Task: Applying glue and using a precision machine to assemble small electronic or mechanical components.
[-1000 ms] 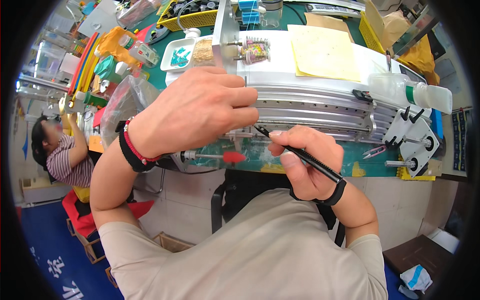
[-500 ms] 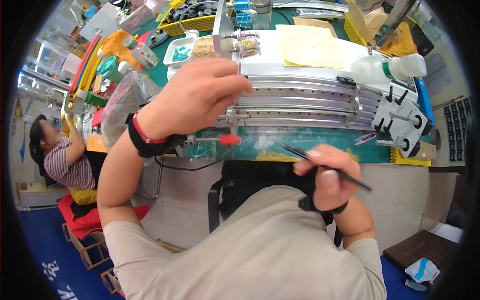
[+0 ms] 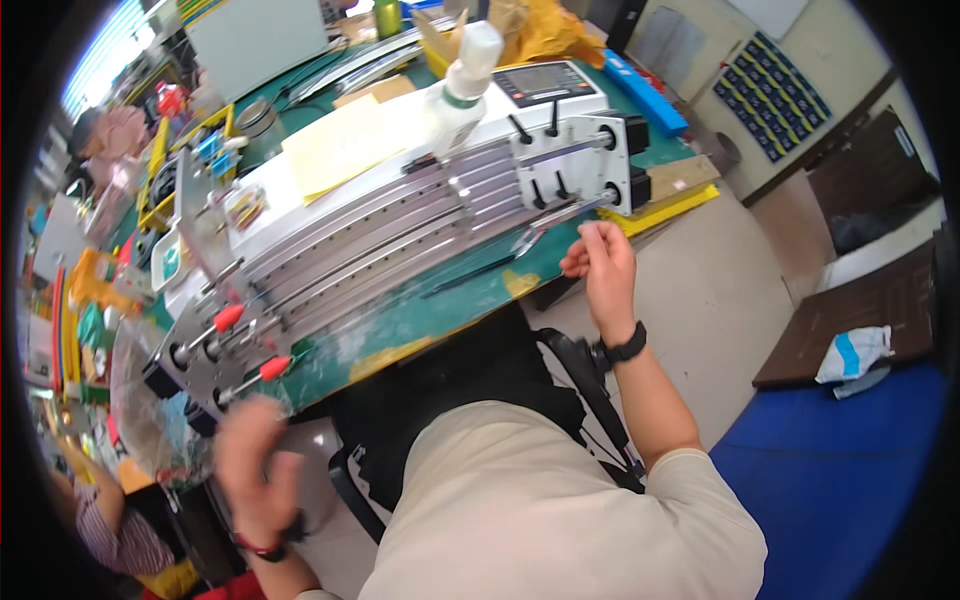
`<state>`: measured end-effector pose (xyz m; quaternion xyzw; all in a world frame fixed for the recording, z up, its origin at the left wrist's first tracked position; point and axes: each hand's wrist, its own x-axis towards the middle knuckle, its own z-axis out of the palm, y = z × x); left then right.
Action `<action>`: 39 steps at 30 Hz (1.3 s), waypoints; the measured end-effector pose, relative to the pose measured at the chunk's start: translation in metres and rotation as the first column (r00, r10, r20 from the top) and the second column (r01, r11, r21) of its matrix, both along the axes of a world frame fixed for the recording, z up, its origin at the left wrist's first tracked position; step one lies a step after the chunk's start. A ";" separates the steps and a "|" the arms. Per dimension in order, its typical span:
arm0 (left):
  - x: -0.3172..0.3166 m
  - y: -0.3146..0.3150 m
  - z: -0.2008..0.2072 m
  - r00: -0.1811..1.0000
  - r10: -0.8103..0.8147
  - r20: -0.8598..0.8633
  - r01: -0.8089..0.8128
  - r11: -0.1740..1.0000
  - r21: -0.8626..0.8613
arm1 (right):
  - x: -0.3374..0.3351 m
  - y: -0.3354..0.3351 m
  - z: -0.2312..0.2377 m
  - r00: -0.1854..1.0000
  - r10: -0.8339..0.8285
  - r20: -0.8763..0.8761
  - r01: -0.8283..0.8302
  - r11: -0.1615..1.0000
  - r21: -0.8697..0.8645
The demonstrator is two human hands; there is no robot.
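My left hand (image 3: pixel 255 465) is at the lower left, off the table's front edge, its fingers smeared by motion. Close above it is a red-capped rod end (image 3: pixel 275 368) on a metal linear-rail machine (image 3: pixel 360 245). My right hand (image 3: pixel 607 275) is over the front edge near the machine's right end. Its fingers are curled together, and whatever they may hold is hidden. Beside its fingertips lie small thread snips (image 3: pixel 527 241) on the green mat. Black tweezers (image 3: pixel 470 275) lie on the mat in front of the rails, touched by neither hand.
A white squeeze bottle (image 3: pixel 462 100) and yellow paper (image 3: pixel 345 145) rest on the white housing behind the rails. The machine's right end plate (image 3: pixel 575 165) has black handles sticking up. A chair armrest (image 3: pixel 590 385) stands below my right forearm. Another person (image 3: pixel 115 525) sits at far left.
My right hand has let go of the tweezers, which now lie on the mat. My left hand has left the rails and dropped toward me. The view has swung right.
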<state>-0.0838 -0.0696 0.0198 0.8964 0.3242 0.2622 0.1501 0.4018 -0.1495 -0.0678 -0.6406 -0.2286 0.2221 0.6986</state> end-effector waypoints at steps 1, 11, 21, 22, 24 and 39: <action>0.030 -0.004 -0.019 0.980 -0.199 0.014 0.198 0.961 -0.191 | 0.012 0.004 0.008 0.979 -0.041 0.200 0.066 0.991 -0.120; 0.173 0.023 -0.231 0.849 -0.519 0.104 0.474 0.658 -0.585 | 0.038 0.027 0.057 0.895 0.130 0.427 0.112 0.860 -0.498; 0.160 0.038 -0.254 0.913 -0.409 0.004 0.321 0.710 -0.627 | 0.020 0.047 0.021 0.983 -0.174 -0.052 0.168 0.980 -0.105; 0.160 0.038 -0.253 0.910 -0.415 0.004 0.328 0.712 -0.622 | 0.007 0.053 0.020 0.953 -0.282 -0.114 0.281 0.959 -0.028; 0.158 0.038 -0.251 0.908 -0.418 0.017 0.336 0.705 -0.624 | -0.013 0.051 0.006 0.954 -0.273 -0.127 0.278 0.960 0.026; 0.167 0.030 -0.217 0.879 -0.424 0.219 0.461 0.633 -0.622 | -0.070 0.030 -0.004 0.846 -0.033 -0.533 0.177 0.959 0.222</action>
